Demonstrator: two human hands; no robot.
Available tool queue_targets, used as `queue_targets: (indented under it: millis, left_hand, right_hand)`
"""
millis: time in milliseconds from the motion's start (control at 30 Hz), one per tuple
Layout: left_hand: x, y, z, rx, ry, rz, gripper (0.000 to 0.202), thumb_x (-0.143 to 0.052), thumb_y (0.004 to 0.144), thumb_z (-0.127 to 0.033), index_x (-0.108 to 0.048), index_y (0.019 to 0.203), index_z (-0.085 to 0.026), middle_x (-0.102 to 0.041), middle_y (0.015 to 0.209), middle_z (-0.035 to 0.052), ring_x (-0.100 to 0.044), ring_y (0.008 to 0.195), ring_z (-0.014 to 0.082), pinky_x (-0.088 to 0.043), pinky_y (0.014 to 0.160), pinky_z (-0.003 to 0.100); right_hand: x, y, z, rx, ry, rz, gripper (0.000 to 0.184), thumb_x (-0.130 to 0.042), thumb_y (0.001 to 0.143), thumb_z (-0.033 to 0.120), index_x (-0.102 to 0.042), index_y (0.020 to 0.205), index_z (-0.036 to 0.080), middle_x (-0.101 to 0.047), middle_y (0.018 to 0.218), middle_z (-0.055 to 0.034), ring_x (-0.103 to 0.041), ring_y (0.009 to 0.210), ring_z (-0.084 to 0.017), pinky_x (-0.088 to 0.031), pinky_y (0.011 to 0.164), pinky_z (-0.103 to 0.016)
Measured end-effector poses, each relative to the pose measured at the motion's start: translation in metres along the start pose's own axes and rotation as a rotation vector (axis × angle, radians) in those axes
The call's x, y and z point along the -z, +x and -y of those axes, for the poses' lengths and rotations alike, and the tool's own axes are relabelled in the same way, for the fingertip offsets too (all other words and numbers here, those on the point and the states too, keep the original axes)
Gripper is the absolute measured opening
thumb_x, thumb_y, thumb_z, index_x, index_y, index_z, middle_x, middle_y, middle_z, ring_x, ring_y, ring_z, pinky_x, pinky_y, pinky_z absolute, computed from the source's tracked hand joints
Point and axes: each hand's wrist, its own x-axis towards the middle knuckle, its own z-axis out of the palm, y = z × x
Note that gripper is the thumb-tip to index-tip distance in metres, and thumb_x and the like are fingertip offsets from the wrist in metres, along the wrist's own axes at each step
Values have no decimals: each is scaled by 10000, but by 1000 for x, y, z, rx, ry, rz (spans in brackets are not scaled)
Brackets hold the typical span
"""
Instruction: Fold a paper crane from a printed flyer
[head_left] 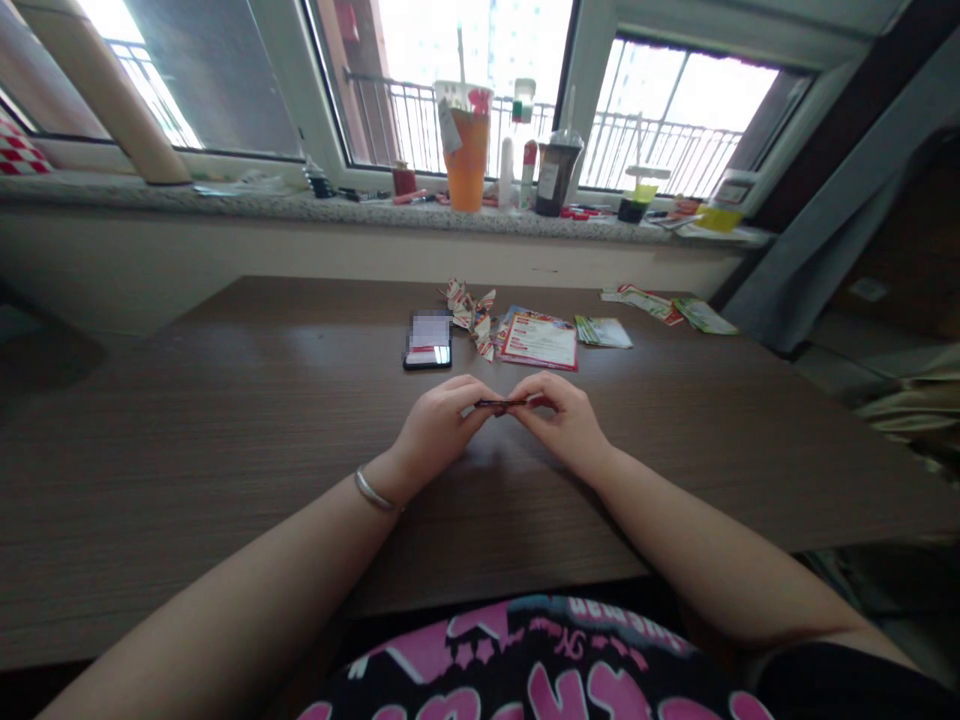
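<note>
My left hand (439, 425) and my right hand (564, 420) meet just above the brown table (225, 420), near its middle. Both pinch a small, flat folded piece of paper (501, 404) held edge-on between the fingertips. A silver bangle circles my left wrist. Behind the hands lie a dark phone (428, 343), some folded paper cranes (472, 310) and a red-and-white leaflet (540, 342).
More leaflets (604, 331) and cards (652, 303) lie at the table's far right. The stone windowsill (225, 205) carries an orange drink cup (466, 150), a dark drink cup (556, 175), bottles and small items. A grey curtain (825, 230) hangs at the right.
</note>
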Motion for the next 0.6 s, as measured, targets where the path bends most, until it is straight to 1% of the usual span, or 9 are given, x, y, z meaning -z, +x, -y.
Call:
queue_targets:
  millis: [167,300,400,500,600]
  left_hand:
    - [0,0,-1,18,-5,20,141,-577,858,-239,-707,904,-207,-694,863,47,-632,815,160,-501,762,272]
    - [1,0,1,29,18,40,139,-583,855,-248,-712,894,-215,-688,877,41,-628,817,154,-497,766,267]
    - [2,1,3,50,22,32,132,-606,837,-252,-725,890,-229,-661,860,43,-609,805,155,-494,748,271]
    - [3,1,4,153,-57,6,141,-620,818,-274,-723,897,-222,-657,826,41,-604,760,153,-506,704,270]
    - [1,2,5,331,-289,20,200,-587,824,-274,-689,963,-174,-695,821,48,-644,731,149,-533,675,263]
  right_hand:
    - [5,1,0,5,-69,31,60,-634,820,243,-692,809,229,-662,776,-19,-608,745,-139,-516,638,-268]
    - [7,2,-2,4,-54,32,64,-651,815,254,-706,792,229,-673,773,-22,-617,733,-138,-511,635,-267]
    - [7,2,-6,24,-31,37,67,-663,809,267,-722,800,237,-669,792,-27,-612,729,-137,-511,633,-269]
    - [8,3,-13,27,-89,8,91,-658,813,280,-740,845,257,-639,788,-25,-583,690,-125,-498,607,-262]
    - [11,3,-21,26,-172,-2,125,-643,822,262,-745,894,266,-631,754,-21,-569,673,-124,-492,609,-260]
